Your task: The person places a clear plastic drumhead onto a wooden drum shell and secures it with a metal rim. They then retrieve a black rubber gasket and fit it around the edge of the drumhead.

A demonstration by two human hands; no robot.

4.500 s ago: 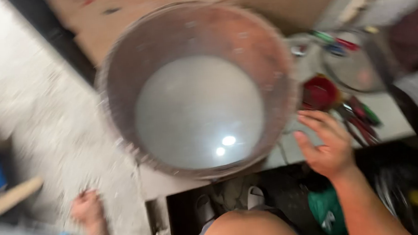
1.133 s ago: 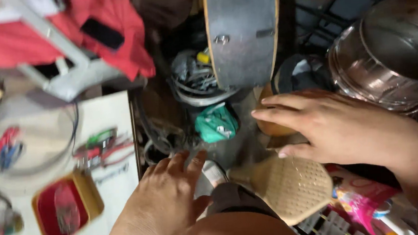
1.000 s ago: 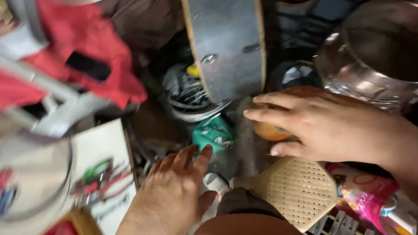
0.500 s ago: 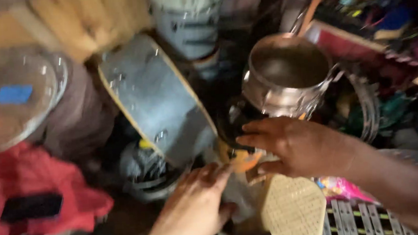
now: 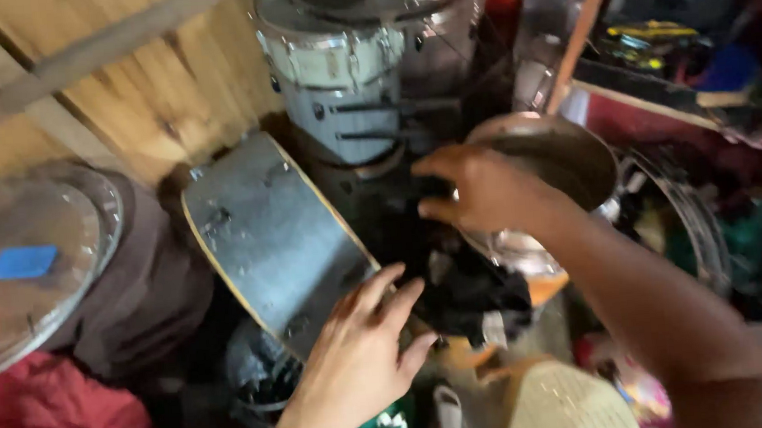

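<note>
Hands (image 5: 356,361) amid cluttered drum (image 5: 278,236) storeroom

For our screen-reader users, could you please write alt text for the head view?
Two bare hands work at a black cloth: the right hand grips its top, the left hand reaches its lower edge. Drum shells, a metal pot and wooden planks surround them.

- The left hand (image 5: 360,356) and right hand (image 5: 479,188) work in a narrow gap, and a black cloth (image 5: 464,293) fills most of it.
- To the left, a tilted grey drum shell (image 5: 269,236) closes the way.
- Behind, stacked white drums (image 5: 342,63) stand against the wooden wall (image 5: 117,90).
- To the right, a metal drum shell (image 5: 567,159) and a metal hoop (image 5: 695,225) block passage.
- Below, a woven tan object (image 5: 564,408) and clutter cover the floor.
- The only free room is from above.
</note>
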